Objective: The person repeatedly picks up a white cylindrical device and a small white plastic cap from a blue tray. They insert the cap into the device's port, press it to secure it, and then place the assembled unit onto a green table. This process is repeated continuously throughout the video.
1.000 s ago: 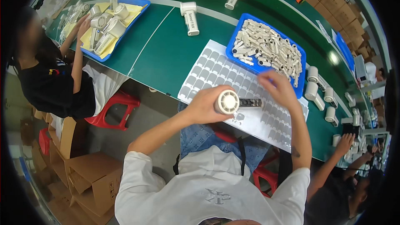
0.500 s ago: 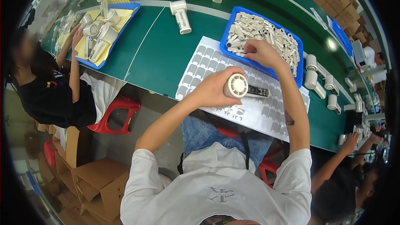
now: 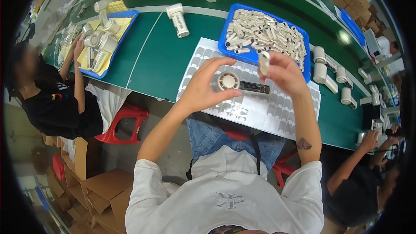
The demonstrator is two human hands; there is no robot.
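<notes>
My left hand grips a small white fan unit by its round head, with a dark open handle part sticking out to the right. My right hand holds a small white plastic cover piece upright between the fingers, just above and right of the fan. Both hands hover over a white sheet of rows of small labels on the green table. Behind them a blue tray is heaped with several white cover pieces.
A finished white fan lies on the green table. At the left a person in black works at a blue tray of fan parts. More white fans stand at the right. Another person's hands show lower right. Cardboard boxes and a red stool sit on the floor.
My right hand came back from the blue tray with a white cover piece and now holds it beside the fan. My left hand kept the fan raised.
</notes>
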